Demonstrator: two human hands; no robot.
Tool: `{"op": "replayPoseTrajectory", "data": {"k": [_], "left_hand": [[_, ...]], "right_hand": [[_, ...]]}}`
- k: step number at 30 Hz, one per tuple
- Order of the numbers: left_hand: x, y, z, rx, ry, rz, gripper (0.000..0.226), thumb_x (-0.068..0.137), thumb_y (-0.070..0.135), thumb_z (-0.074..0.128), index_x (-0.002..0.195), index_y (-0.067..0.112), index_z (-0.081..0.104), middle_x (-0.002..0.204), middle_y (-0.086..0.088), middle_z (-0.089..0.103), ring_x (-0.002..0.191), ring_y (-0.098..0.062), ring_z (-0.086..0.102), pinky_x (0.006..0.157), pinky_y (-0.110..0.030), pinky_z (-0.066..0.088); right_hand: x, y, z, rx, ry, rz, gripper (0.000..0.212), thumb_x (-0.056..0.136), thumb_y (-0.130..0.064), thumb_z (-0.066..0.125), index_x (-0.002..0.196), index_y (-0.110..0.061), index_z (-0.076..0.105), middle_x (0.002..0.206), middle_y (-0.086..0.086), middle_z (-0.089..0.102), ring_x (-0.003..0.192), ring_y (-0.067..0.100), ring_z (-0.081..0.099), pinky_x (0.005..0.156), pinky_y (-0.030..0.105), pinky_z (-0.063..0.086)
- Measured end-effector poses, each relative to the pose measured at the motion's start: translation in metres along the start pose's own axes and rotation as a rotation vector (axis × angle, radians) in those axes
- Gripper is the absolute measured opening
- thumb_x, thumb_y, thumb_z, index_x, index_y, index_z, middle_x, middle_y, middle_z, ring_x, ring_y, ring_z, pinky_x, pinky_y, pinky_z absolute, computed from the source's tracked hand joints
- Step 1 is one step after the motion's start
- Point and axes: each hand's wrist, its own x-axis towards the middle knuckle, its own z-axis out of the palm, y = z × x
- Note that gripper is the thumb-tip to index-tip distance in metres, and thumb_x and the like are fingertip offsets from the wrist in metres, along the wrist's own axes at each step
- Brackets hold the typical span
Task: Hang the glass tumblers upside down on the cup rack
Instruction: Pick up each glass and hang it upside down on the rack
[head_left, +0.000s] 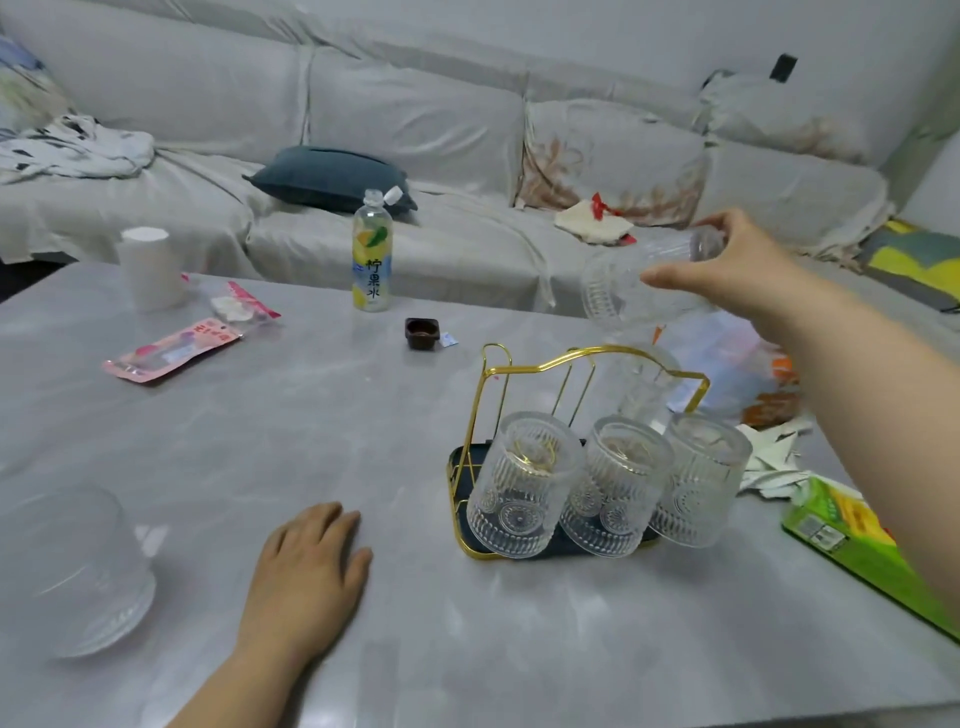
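Observation:
A gold wire cup rack (524, 368) on a dark tray (462, 462) stands on the grey table. Three ribbed glass tumblers hang upside down on its front pegs: left (519, 488), middle (613, 488) and right (696, 483). Another tumbler (641, 382) hangs behind them at the back right. My right hand (727, 265) grips a tumbler (628, 286) by its base, tilted mouth down to the left, above the rack's back side. My left hand (306, 566) lies flat on the table, fingers apart, holding nothing. One more tumbler (78, 571) stands upside down at the table's near left.
A lemon water bottle (372, 254), a small dark dish (422, 332), pink packets (171, 351) and a white roll (148, 267) sit at the back of the table. A green box (852, 540) and torn paper (769, 457) lie right of the rack. A sofa runs behind.

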Motion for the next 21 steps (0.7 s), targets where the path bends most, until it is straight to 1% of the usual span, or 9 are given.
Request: {"op": "replayPoseTrajectory", "data": {"k": [2, 4, 6, 8, 11, 14, 17, 19, 21], "left_hand": [[0.000, 0.001, -0.001, 0.012, -0.018, -0.013, 0.062, 0.075, 0.047, 0.027, 0.117, 0.010, 0.054, 0.130, -0.014, 0.053, 0.123, -0.031, 0.046, 0.104, -0.043, 0.032], [0.001, 0.002, -0.002, 0.014, -0.043, -0.035, 0.055, 0.080, 0.044, 0.031, 0.121, 0.013, 0.050, 0.134, -0.011, 0.049, 0.126, -0.028, 0.042, 0.106, -0.040, 0.028], [0.001, 0.001, -0.002, 0.001, -0.036, -0.032, 0.065, 0.074, 0.050, 0.023, 0.120, 0.012, 0.052, 0.133, -0.012, 0.051, 0.125, -0.028, 0.043, 0.106, -0.041, 0.029], [0.001, 0.000, -0.001, 0.008, -0.046, -0.034, 0.063, 0.074, 0.047, 0.025, 0.121, 0.013, 0.051, 0.133, -0.011, 0.050, 0.126, -0.028, 0.042, 0.106, -0.040, 0.028], [0.002, -0.001, 0.001, 0.009, -0.062, -0.039, 0.046, 0.085, 0.038, 0.039, 0.123, 0.014, 0.048, 0.135, -0.009, 0.048, 0.127, -0.026, 0.040, 0.107, -0.038, 0.026], [0.002, -0.002, 0.001, 0.013, -0.054, -0.044, 0.053, 0.077, 0.041, 0.036, 0.119, 0.012, 0.053, 0.131, -0.011, 0.053, 0.124, -0.029, 0.044, 0.105, -0.041, 0.030], [0.002, -0.003, 0.002, 0.019, -0.033, -0.038, 0.068, 0.071, 0.051, 0.022, 0.116, 0.012, 0.055, 0.128, -0.012, 0.055, 0.121, -0.031, 0.047, 0.104, -0.043, 0.033], [0.003, -0.003, 0.002, 0.014, -0.024, -0.034, 0.074, 0.068, 0.053, 0.017, 0.116, 0.011, 0.056, 0.127, -0.012, 0.056, 0.121, -0.031, 0.048, 0.103, -0.044, 0.034], [0.004, -0.002, 0.002, 0.019, -0.021, -0.039, 0.072, 0.069, 0.052, 0.020, 0.115, 0.011, 0.056, 0.127, -0.013, 0.056, 0.120, -0.032, 0.048, 0.103, -0.045, 0.034]], "right_hand": [[0.006, 0.003, 0.007, -0.044, -0.041, 0.007, 0.072, 0.064, -0.032, 0.076, 0.123, -0.015, 0.038, 0.110, 0.001, 0.042, 0.096, 0.017, 0.041, 0.075, 0.030, 0.034], [0.011, 0.006, 0.016, -0.067, -0.056, -0.006, 0.072, 0.065, -0.032, 0.075, 0.125, -0.015, 0.037, 0.125, 0.004, 0.044, 0.103, 0.018, 0.041, 0.079, 0.030, 0.033], [0.015, 0.007, 0.023, -0.065, -0.073, -0.016, 0.070, 0.067, -0.031, 0.074, 0.126, -0.016, 0.039, 0.135, 0.007, 0.042, 0.107, 0.019, 0.041, 0.078, 0.029, 0.035], [0.017, 0.009, 0.029, -0.082, -0.127, -0.019, 0.068, 0.067, -0.031, 0.073, 0.125, -0.017, 0.040, 0.136, 0.009, 0.041, 0.104, 0.017, 0.040, 0.074, 0.027, 0.038], [0.021, 0.012, 0.042, -0.136, -0.222, -0.005, 0.068, 0.068, -0.029, 0.073, 0.126, -0.017, 0.041, 0.137, 0.010, 0.040, 0.118, 0.025, 0.041, 0.083, 0.030, 0.034], [0.020, 0.016, 0.059, -0.201, -0.321, 0.006, 0.070, 0.068, -0.029, 0.074, 0.127, -0.015, 0.040, 0.135, 0.011, 0.042, 0.119, 0.027, 0.043, 0.084, 0.030, 0.033], [0.018, 0.019, 0.070, -0.261, -0.418, 0.029, 0.071, 0.066, -0.034, 0.074, 0.127, -0.016, 0.041, 0.133, 0.009, 0.045, 0.116, 0.026, 0.045, 0.085, 0.028, 0.034], [0.017, 0.018, 0.071, -0.285, -0.495, 0.070, 0.068, 0.066, -0.039, 0.072, 0.125, -0.018, 0.043, 0.121, 0.004, 0.047, 0.103, 0.022, 0.046, 0.075, 0.025, 0.040], [0.017, 0.015, 0.069, -0.311, -0.575, 0.122, 0.059, 0.069, -0.041, 0.070, 0.119, -0.021, 0.046, 0.103, -0.004, 0.047, 0.089, 0.017, 0.047, 0.057, 0.025, 0.041]]}}
